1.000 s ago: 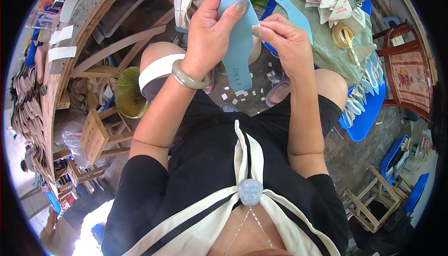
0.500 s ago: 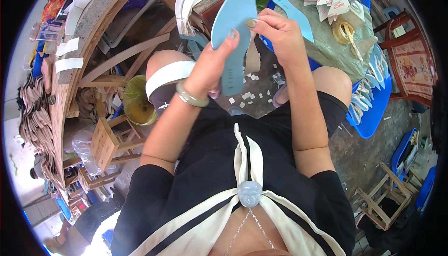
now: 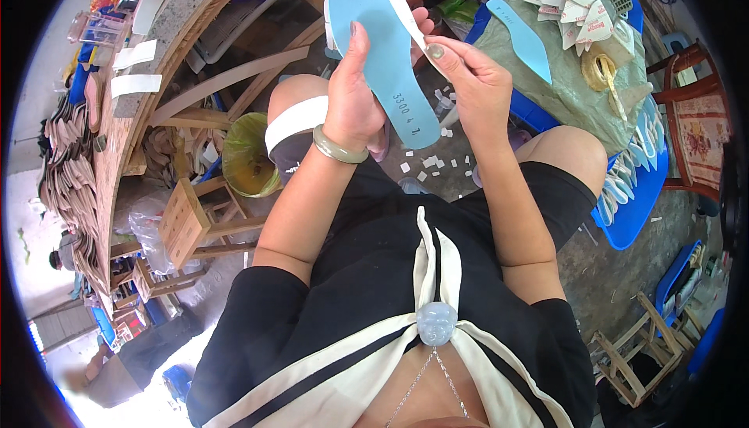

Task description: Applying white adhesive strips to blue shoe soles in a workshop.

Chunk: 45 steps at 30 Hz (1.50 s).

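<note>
A light blue shoe insole (image 3: 386, 42) is held up in front of me, its flat face toward me and its narrow end pointing down. My left hand (image 3: 355, 108) grips it from the left, thumb on the face and the fingers behind, their tips showing past the right edge. A white strip (image 3: 406, 16) runs along the insole's upper right edge. My right hand (image 3: 476, 85) pinches the strip's lower end between thumb and forefinger beside that edge. Another white strip (image 3: 296, 125) lies across my left knee.
A second blue insole (image 3: 521, 42) and white triangular pieces (image 3: 573, 3) lie on a grey-green covering (image 3: 499, 77) at right, near a tape roll (image 3: 598, 71). A blue tray (image 3: 636, 213) holds several insoles. At left are a yellow-green bin (image 3: 248, 151) and a wooden stool (image 3: 183, 221).
The insole has turned its face more toward me, and its lower end has swung right. The white strip at its edge now shows. My right hand stays pinched beside it. The whole view has shifted slightly.
</note>
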Motion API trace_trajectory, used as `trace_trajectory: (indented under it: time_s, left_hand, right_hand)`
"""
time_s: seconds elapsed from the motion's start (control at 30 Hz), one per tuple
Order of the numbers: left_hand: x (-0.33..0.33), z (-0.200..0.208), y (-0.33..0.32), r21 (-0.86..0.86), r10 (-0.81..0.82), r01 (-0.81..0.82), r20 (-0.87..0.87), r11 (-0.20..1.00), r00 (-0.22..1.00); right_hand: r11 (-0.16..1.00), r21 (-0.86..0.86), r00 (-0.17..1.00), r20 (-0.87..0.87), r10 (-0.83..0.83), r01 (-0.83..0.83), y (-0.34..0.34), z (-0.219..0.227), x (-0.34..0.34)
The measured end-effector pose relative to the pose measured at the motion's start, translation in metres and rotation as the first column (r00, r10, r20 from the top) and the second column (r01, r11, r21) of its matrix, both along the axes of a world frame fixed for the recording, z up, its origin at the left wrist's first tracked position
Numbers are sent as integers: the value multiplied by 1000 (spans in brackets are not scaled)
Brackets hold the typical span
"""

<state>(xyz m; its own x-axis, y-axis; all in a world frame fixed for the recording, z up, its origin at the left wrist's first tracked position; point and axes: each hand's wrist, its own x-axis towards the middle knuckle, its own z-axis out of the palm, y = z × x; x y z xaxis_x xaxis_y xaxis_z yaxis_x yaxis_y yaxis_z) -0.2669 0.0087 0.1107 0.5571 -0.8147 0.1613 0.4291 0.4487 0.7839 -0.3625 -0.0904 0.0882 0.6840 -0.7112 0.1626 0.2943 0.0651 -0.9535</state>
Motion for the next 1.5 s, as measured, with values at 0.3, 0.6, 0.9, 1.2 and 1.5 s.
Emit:
trace_trajectory:
  time_s: [0.3,0.6,0.9,1.2,1.5]
  left_hand:
    - [7,-10,-3,58,11,-3,-140,998,990]
    - [-5,1,-6,125,124,-126,24,984,992]
    - [-6,-8,-11,137,50,-62,94,989,994]
    - [-2,-9,1,320,-93,142,-164,937,982]
    - [7,9,11,456,-351,407,-206,791,914]
  right_hand:
    - [937,295,982,53,180,-188,5,-6,2]
    - [905,348,962,-31,272,-244,-5,-1,-5]
    - [944,-282,956,-278,91,-172,-2,-9,-6]
    - [963,-29,963,-47,265,-266,-18,-12,-1]
    - [944,6,936,-123,329,-331,-34,-15,-7]
